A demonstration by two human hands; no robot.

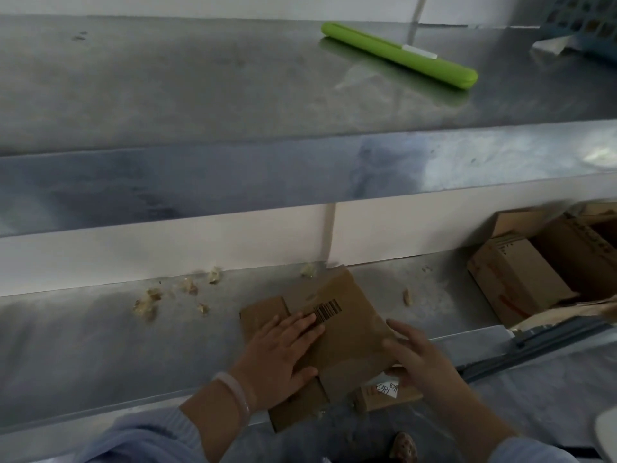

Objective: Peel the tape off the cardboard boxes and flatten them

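The fingers (302, 324) of the left hand (283, 352) lie straight and close together, flat on the top face of a flattened cardboard box (347, 339). Their tips touch a printed barcode (329, 310). The right hand (424, 359) holds the box's right edge, its fingers (402, 330) slightly curved and spread, thumb on top. One fingertip shows beneath the board, and the rest of the grip is hidden. Just below this hand, a folded flap carries a white label (387, 390) with handwritten digits.

The box rests on the lower steel shelf (100, 362) and overhangs its near edge toward the person. A pale bracelet (235, 392) circles the left wrist, and a light blue sleeve (140, 439) covers the forearm.

Crumpled yellowish scraps (147, 304) are scattered on the shelf to the left of and behind the box. Unflattened cardboard boxes (521, 282) stand at the far right of the same shelf, well apart from the hands. On the upper shelf (167, 95) a long green case (397, 55) lies at an angle. The corner of a blue basket (584, 25) sits at the far right.
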